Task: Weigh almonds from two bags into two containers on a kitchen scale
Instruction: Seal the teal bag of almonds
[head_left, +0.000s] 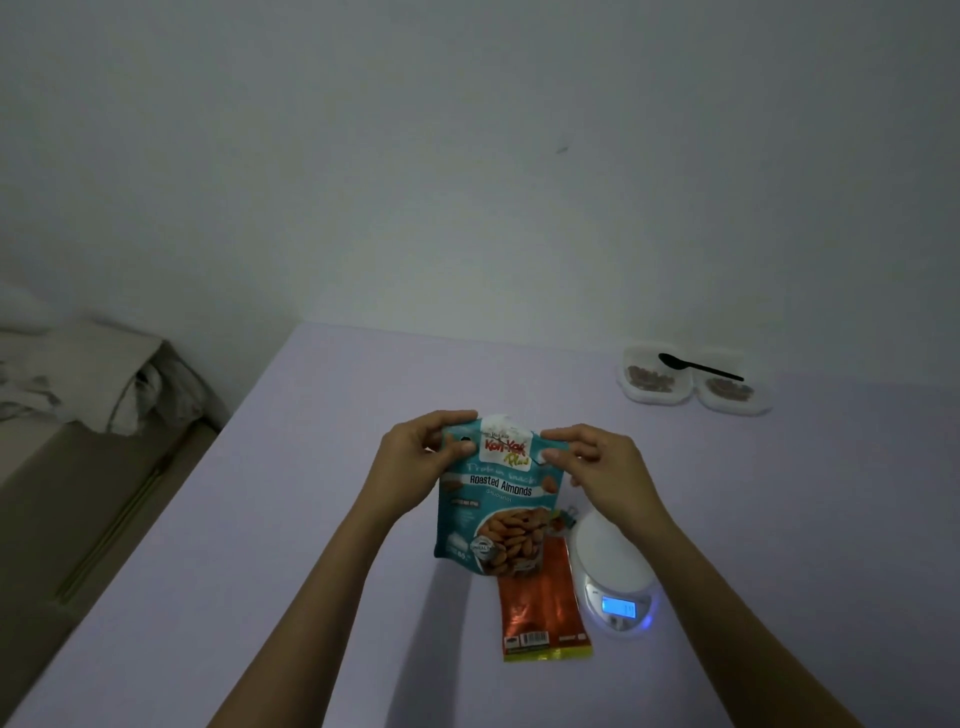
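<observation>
mid-frame, left hand (415, 457) and right hand (597, 467) pinch the top corners of the teal roasted almonds bag (493, 512), upright above the counter (311, 519); to seal, press evenly along the strip.

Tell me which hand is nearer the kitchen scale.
Right. The right hand pinches the teal almond bag at its top corner, just above the kitchen scale; the left hand grips the opposite corner, across the bag from it.
</observation>
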